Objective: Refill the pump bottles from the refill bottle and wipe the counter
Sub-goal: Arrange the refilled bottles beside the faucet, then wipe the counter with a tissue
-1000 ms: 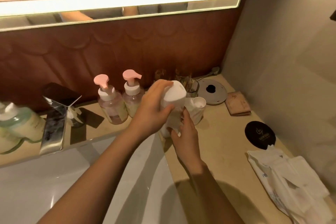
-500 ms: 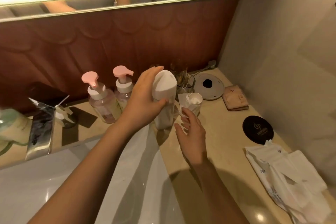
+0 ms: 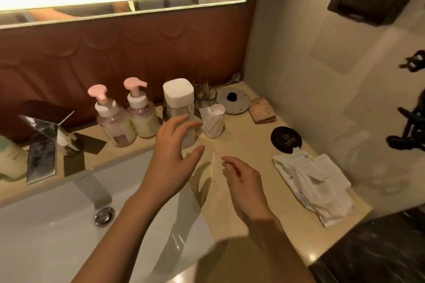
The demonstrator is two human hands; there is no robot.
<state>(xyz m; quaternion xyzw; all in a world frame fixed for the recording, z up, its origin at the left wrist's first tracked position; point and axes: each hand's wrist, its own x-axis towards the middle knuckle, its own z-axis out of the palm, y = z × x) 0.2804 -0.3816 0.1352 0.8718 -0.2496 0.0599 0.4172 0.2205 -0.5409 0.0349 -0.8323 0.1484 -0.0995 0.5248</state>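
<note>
Head view: refill bottle (image 3: pixel 178 101) stood at twelve o'clock from left hand (image 3: pixel 172 161), fingers spread; right hand (image 3: pixel 242 179) loosely curled, empty. Looked slippery; grip mid-body.

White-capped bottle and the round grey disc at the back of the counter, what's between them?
In the head view, a glass tumbler stands between the white-capped bottle and the grey disc, with a small white wrapped cup just before it.
</note>
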